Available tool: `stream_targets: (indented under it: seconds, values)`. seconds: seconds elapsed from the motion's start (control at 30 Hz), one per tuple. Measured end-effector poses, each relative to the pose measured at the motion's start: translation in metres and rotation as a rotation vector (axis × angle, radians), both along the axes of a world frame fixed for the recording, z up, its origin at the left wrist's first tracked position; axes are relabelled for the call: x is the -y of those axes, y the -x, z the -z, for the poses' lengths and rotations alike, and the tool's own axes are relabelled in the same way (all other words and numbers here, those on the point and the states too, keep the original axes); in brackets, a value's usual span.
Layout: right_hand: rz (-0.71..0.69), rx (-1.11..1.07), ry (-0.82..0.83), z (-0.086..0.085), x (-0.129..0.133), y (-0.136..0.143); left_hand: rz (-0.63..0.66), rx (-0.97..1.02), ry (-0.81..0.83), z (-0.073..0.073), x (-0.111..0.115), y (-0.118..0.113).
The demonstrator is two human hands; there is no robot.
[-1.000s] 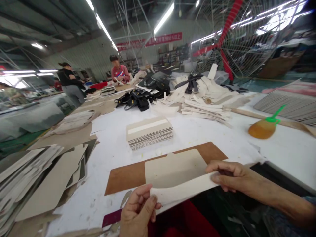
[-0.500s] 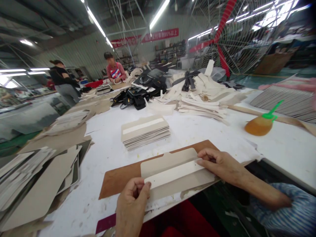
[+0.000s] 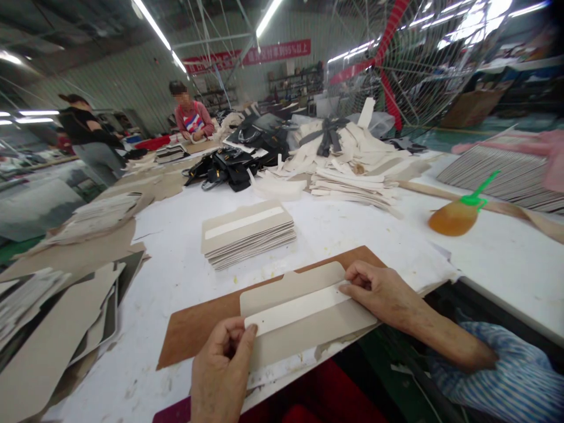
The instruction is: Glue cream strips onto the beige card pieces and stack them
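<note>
A white strip lies across a beige panel, which rests partly on a brown board at the table's near edge. My left hand pinches the strip's left end between thumb and fingers. At its right end, my right hand grips the strip the same way. Behind the board stands a stack of beige panels, the top one bearing a white strip.
An orange bottle with a green nozzle lies at the right. Black bags and cream pieces are heaped behind. Cut panels lie left. Two people stand beyond, near a large fan.
The view has shifted slightly, so most things appear further left. Both hands keep their hold on the strip's ends.
</note>
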State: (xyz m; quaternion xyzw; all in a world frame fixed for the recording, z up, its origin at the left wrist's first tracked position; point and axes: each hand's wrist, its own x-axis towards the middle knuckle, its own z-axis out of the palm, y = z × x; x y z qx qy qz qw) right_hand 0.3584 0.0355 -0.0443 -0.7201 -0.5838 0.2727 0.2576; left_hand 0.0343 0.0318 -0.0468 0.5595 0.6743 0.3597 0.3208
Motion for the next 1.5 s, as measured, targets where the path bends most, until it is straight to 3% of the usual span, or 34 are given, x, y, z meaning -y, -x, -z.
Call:
stream_targets:
  seconds: [0.37, 0.67, 1.17, 1.23, 1.33, 1.5]
  values:
    - [0.005, 0.052, 0.004, 0.003, 0.002, 0.0, -0.008, -0.012, -0.001, 0.008, 0.001, 0.004]
    - [-0.006, 0.082, 0.015, 0.002, 0.004, 0.001, -0.001, -0.023, -0.003, -0.002, 0.003, 0.0]
    - [-0.024, 0.176, 0.033, -0.002, 0.004, 0.003, -0.012, -0.055, -0.015, -0.001, 0.006, -0.003]
    - [-0.016, 0.184, 0.037, -0.001, 0.004, 0.002, -0.003, -0.055, -0.06, -0.002, 0.01, -0.005]
    - [-0.006, 0.201, 0.039, 0.01, 0.005, -0.005, 0.1, -0.052, -0.264, -0.001, 0.017, -0.007]
    - [0.034, 0.221, -0.069, 0.049, 0.009, -0.027, 0.228, -0.128, -0.661, 0.006, 0.026, -0.011]
